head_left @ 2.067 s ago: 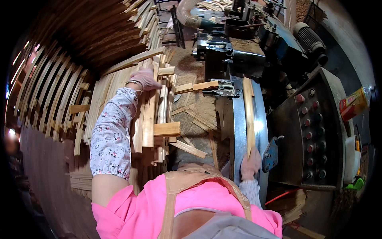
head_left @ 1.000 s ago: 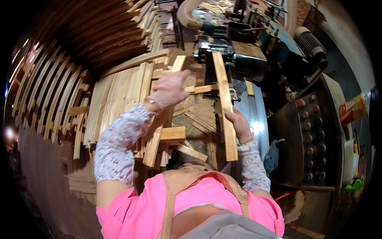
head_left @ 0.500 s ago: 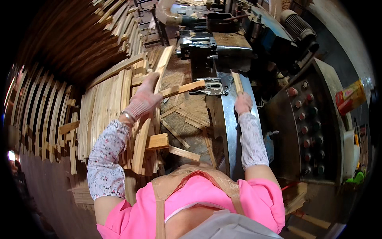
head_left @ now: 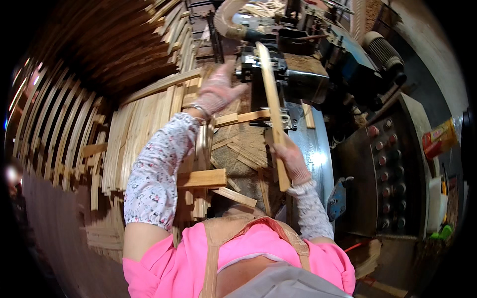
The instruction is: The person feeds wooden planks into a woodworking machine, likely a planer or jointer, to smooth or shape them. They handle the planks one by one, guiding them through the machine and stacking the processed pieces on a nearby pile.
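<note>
light glares off a metal bench; brown floor spreads well left of it; a dark push-button cabinet stands beyond its right edge, a grey wall past its far right corner.

Hands, two: left hand, right hand. Held wooden strip, one. Motor, one. Control box, one. Stacked slats: many (overlapping, no exact tally).
</note>
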A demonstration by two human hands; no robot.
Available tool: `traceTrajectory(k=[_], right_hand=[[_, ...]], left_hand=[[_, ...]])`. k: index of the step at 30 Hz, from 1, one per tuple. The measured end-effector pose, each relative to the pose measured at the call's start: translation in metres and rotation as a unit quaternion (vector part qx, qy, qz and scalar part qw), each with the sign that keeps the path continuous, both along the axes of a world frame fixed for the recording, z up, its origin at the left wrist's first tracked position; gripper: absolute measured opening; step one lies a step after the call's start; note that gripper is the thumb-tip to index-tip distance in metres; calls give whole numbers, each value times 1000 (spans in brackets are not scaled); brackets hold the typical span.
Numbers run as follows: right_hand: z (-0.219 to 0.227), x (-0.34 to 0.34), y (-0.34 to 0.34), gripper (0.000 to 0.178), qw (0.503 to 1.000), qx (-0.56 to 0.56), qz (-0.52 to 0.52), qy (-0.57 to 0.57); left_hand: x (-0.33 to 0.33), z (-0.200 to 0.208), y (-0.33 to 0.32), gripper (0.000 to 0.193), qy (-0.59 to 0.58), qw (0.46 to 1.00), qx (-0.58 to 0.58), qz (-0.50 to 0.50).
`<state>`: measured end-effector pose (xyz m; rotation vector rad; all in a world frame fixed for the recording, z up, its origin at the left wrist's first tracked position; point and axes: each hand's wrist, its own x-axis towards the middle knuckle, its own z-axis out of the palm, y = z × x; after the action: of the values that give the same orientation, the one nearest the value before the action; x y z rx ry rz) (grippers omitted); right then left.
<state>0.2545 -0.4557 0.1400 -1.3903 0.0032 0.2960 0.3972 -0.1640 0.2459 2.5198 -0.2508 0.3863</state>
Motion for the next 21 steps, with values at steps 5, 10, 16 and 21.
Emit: traceTrajectory(k=[5,10,16,21], right_hand=[[-84,-110,-106,55,759,-619,-198,-26],[-158,-138,-138,45,683,-690,-212,-113],[-176,77,-125,21,644,-723,-194,-157],[-71,174,-20,42,962,-233,-128,-66]], left_hand=[[42,-11,98,86,0,978,190,90],[69,-33,126,65,36,960,254,111],[35,-8,90,45,-85,953,289,-38],[-50,1,1,43,-185,888,323,-272]])
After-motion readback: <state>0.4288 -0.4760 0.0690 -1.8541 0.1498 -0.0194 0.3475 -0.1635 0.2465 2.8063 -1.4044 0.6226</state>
